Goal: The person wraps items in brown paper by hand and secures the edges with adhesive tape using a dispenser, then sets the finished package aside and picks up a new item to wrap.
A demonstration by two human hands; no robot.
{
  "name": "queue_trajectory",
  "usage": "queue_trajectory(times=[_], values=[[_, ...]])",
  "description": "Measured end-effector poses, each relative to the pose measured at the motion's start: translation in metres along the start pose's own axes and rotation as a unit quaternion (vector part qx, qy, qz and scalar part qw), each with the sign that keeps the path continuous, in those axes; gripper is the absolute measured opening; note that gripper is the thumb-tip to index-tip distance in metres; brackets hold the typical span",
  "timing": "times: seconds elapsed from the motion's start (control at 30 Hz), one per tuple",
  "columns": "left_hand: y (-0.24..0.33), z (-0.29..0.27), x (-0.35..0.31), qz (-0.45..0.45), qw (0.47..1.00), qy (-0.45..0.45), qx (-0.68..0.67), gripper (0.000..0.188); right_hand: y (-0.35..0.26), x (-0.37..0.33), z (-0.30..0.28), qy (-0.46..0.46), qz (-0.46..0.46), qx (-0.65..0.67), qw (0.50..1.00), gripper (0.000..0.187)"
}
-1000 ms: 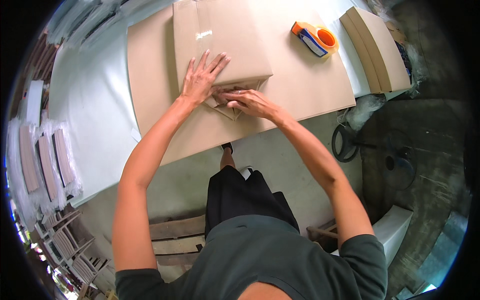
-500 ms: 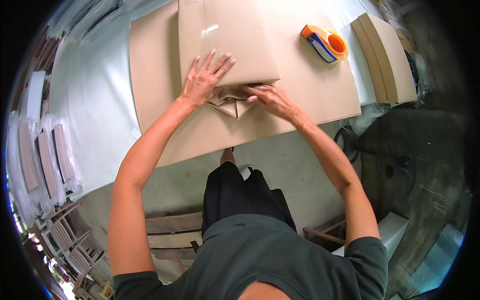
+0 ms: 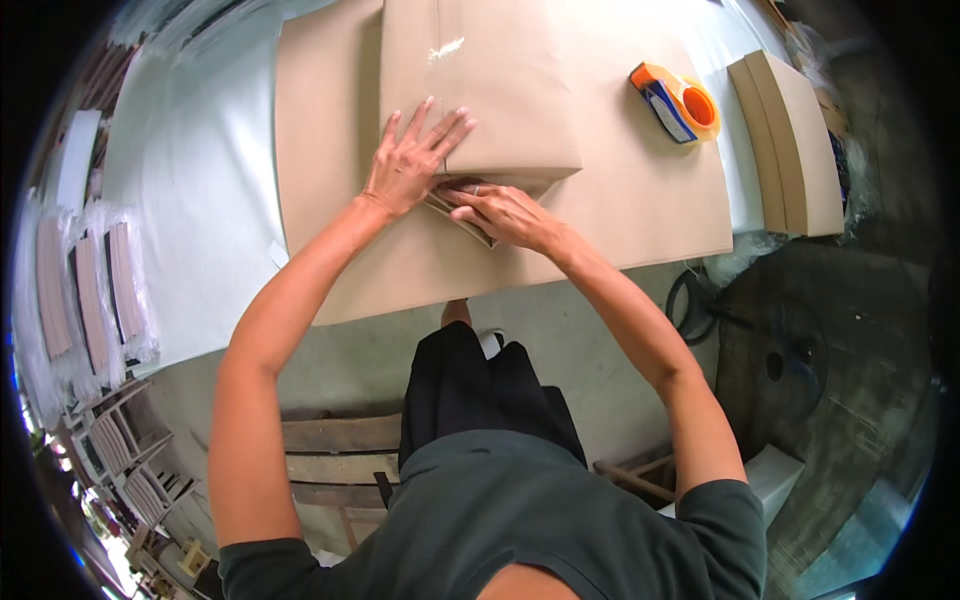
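A package wrapped in brown paper (image 3: 500, 95) lies on a larger brown sheet (image 3: 640, 215), with a shiny strip of clear tape (image 3: 446, 49) on its top. My left hand (image 3: 405, 165) is spread flat on the package's near left corner, fingers apart. At the near end, a folded paper flap (image 3: 472, 228) sticks out toward me in a point. My right hand (image 3: 505, 212) is at this flap, its fingers close together and bent into the fold, pressing the paper against the package's end. Its fingertips are partly hidden under the package's edge.
An orange tape dispenser (image 3: 675, 103) sits on the sheet to the right. Beyond it, brown wrapped packages (image 3: 795, 145) stand at the table's right edge. Plastic-wrapped stacks (image 3: 95, 290) line the left edge of the pale table (image 3: 190, 200). A wooden bench (image 3: 340, 450) is below.
My right hand has moved left along the package's near end, folding the right side of the flap inward. My left hand stays on the package. The whole view has shifted slightly.
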State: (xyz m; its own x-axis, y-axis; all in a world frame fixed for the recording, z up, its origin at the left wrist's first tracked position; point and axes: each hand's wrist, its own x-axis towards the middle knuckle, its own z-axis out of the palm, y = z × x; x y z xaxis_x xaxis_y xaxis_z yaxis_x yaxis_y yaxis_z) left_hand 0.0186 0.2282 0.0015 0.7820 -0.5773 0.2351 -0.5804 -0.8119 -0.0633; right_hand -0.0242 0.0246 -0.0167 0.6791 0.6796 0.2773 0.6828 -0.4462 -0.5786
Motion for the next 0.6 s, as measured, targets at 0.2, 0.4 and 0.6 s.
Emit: queue_trajectory(times=[0.2,0.4,0.6], values=[[-0.014,-0.004,-0.006,0.02,0.996,-0.072,-0.038,0.105,0.01,0.002,0.005,-0.075,-0.002,0.054,0.996,0.038],[-0.025,0.019,-0.017,0.096,0.988,0.111,0.057,0.088,0.0,0.007,0.014,-0.047,-0.051,0.03,0.997,0.05],[-0.026,0.013,-0.031,0.062,0.996,0.056,0.024,0.088,0.035,-0.012,-0.038,-0.253,0.127,0.154,0.947,0.051]])
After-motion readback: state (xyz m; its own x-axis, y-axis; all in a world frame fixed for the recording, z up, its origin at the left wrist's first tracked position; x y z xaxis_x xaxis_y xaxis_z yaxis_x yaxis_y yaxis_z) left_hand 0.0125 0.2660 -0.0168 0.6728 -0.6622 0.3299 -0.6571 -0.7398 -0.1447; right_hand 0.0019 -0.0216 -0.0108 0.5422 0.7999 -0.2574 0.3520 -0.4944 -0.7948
